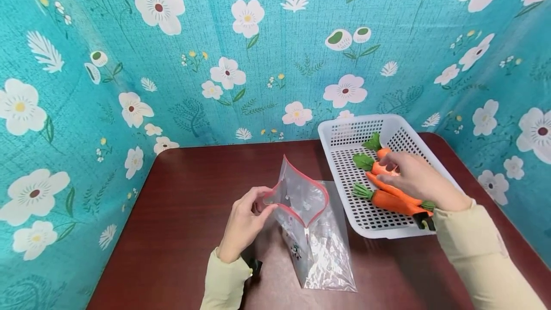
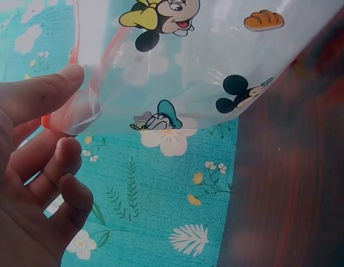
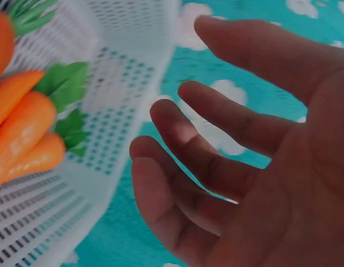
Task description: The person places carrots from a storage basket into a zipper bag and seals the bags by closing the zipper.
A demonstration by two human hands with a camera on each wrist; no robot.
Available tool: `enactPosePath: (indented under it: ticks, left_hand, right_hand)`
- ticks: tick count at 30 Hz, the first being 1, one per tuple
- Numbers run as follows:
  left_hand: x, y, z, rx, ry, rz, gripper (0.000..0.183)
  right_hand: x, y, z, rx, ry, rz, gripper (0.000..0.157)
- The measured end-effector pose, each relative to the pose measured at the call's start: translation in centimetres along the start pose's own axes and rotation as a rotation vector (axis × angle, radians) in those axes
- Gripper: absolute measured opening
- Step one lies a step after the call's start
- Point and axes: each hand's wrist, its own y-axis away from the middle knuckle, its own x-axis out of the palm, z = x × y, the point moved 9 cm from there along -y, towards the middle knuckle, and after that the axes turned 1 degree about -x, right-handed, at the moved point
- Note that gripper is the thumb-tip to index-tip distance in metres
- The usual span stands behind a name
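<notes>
My left hand [image 1: 243,226] pinches the red-edged rim of a clear zip bag [image 1: 329,252], whose mouth gapes wide while its lower part rests on the table. In the left wrist view, the thumb and fingers of the left hand [image 2: 35,150] hold one corner of the bag [image 2: 188,72], which has cartoon figures printed on it. Several orange carrots [image 1: 389,201] with green tops lie in a white perforated basket [image 1: 340,157]. Over them in the head view is my right hand [image 1: 413,176], holding nothing. Its fingers are loosely bent and spread in the right wrist view [image 3: 255,150].
The dark red-brown table [image 1: 181,214] has the bag in its middle and the basket at its right. A blue flowered cloth [image 1: 267,61] hangs behind the table and along both sides.
</notes>
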Motion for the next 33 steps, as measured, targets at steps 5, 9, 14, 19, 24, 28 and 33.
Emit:
enactPosePath:
  ticks: [5, 9, 14, 19, 24, 28, 33]
  left_hand:
    - [0.0, 0.0, 0.0, -0.012, 0.017, 0.002, 0.04]
    - [-0.2, 0.0, 0.1, -0.018, 0.019, -0.006, 0.039]
    - [-0.3, 0.1, 0.2, -0.012, -0.002, -0.019, 0.036]
    - [-0.4, -0.1, 0.4, -0.011, -0.017, -0.05, 0.028]
    - [-0.8, -0.1, 0.5, 0.0, -0.036, -0.091, 0.02]
    - [-1.0, -0.2, 0.6, -0.001, -0.032, -0.092, 0.017]
    - [-0.8, -0.1, 0.9, -0.012, -0.021, -0.066, 0.015]
  right_hand:
    - [2.5, -1.6, -2.5, 0.062, 0.03, 0.204, 0.051]
    - [4.8, -2.6, -3.3, 0.096, 0.054, 0.323, 0.046]
    - [7.8, -3.5, -3.7, 0.121, 0.155, 0.39, 0.036]
    - [9.8, -3.8, -3.9, 0.14, 0.301, 0.422, 0.07]
    - [10.3, -3.9, -3.5, 0.117, 0.371, 0.399, 0.058]
    - [10.5, -3.8, -3.3, 0.109, 0.389, 0.409, 0.042]
    - [10.9, -3.7, -3.6, 0.135, 0.401, 0.43, 0.045]
